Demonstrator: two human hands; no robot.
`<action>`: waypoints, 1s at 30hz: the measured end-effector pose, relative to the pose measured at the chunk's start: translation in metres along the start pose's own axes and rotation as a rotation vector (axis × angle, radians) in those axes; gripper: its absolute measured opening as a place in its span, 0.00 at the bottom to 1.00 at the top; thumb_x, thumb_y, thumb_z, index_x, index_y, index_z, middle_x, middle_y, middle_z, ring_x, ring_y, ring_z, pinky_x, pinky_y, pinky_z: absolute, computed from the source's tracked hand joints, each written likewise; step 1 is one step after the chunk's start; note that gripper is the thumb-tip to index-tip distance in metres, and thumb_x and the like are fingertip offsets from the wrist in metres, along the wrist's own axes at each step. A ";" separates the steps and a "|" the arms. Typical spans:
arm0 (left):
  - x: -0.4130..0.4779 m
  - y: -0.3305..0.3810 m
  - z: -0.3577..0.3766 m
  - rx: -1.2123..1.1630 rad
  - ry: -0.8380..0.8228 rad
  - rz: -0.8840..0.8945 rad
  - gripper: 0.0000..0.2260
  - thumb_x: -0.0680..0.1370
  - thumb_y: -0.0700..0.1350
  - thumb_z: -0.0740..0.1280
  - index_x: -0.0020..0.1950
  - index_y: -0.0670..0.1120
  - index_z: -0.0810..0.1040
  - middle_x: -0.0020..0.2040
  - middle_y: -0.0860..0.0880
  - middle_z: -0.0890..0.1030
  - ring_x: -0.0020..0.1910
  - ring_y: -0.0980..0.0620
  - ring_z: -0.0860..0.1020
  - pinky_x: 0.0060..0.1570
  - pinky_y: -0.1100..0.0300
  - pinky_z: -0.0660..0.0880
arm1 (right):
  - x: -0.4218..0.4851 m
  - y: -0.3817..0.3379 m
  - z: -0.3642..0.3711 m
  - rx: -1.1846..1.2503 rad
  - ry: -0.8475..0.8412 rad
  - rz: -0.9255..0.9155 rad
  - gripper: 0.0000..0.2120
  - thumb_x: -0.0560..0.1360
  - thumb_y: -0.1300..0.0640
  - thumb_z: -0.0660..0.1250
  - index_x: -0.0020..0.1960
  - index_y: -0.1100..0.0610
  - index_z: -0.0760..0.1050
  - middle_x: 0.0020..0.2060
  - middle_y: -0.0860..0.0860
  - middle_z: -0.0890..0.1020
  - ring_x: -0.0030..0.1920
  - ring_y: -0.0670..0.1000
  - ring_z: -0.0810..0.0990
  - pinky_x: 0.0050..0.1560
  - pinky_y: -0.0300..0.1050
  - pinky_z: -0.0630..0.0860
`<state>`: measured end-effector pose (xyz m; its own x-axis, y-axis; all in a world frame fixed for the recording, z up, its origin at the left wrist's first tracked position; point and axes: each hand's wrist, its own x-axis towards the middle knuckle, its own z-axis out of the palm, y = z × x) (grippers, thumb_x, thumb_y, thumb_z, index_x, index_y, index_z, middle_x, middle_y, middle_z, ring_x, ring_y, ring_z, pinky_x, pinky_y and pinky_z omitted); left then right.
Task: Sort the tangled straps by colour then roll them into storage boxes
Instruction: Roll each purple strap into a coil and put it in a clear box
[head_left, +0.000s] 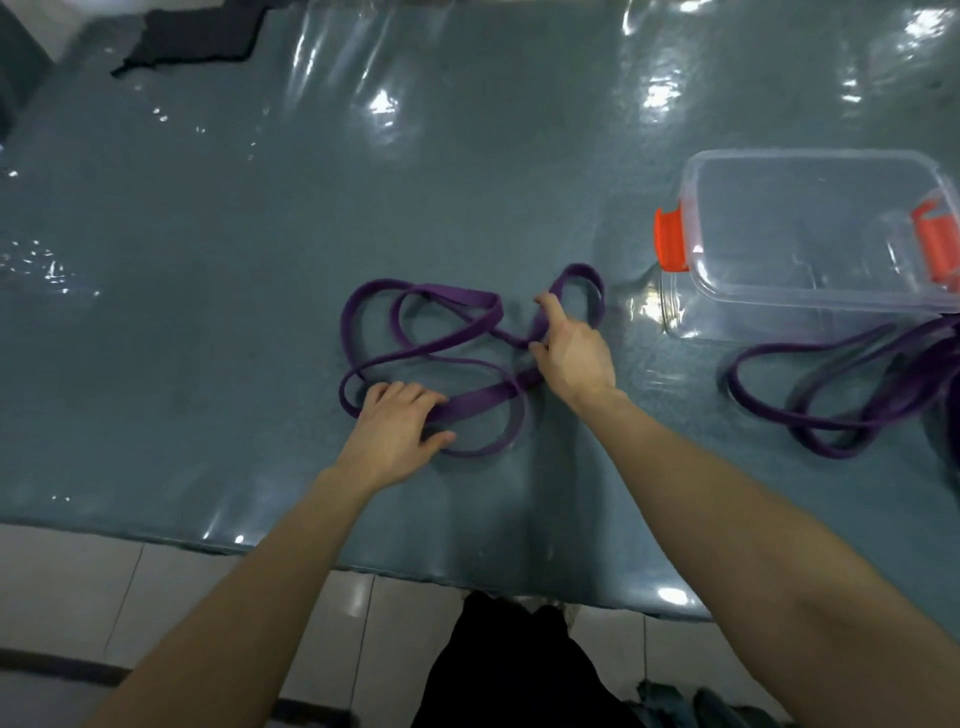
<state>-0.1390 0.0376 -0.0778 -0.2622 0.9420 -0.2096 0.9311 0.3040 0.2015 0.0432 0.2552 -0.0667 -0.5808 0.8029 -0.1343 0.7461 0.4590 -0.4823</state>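
Pinching the tangled purple strap (483, 399) at a crossing is the person's right hand (571, 358); left hand (395, 431) presses flat on its near loop, mid-tabletop (208, 260), left of the clear storage box (810, 302).

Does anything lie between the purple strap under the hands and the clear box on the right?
Nothing visible does: only bare table separates the strap from the clear box. A second purple strap lies nearer the person, off that path.

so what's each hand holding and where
Right hand pinches the purple strap where its right loop crosses; left hand only presses on its near band.
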 end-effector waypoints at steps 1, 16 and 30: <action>0.000 -0.001 0.001 -0.003 -0.002 0.005 0.25 0.83 0.63 0.68 0.76 0.52 0.76 0.69 0.52 0.80 0.71 0.48 0.75 0.78 0.46 0.61 | 0.005 -0.002 -0.002 -0.023 -0.025 -0.017 0.25 0.82 0.56 0.68 0.77 0.50 0.67 0.52 0.60 0.85 0.51 0.65 0.84 0.50 0.59 0.82; 0.011 0.002 -0.056 -0.505 -0.042 -0.136 0.10 0.85 0.47 0.71 0.67 0.51 0.84 0.60 0.54 0.88 0.60 0.57 0.86 0.66 0.51 0.82 | 0.021 -0.043 -0.102 -0.423 0.171 -0.226 0.10 0.85 0.56 0.62 0.64 0.57 0.77 0.57 0.61 0.77 0.51 0.66 0.81 0.50 0.57 0.75; 0.098 0.103 -0.372 -0.851 0.334 0.219 0.58 0.67 0.62 0.86 0.88 0.58 0.54 0.84 0.57 0.66 0.81 0.56 0.66 0.80 0.52 0.63 | 0.014 -0.183 -0.391 -0.604 0.727 -0.781 0.17 0.80 0.67 0.63 0.65 0.56 0.78 0.63 0.58 0.78 0.55 0.59 0.81 0.50 0.52 0.77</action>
<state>-0.1633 0.2136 0.2783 -0.2849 0.9425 0.1748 0.5048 -0.0075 0.8632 0.0256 0.3306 0.3582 -0.7671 0.1690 0.6189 0.4221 0.8594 0.2885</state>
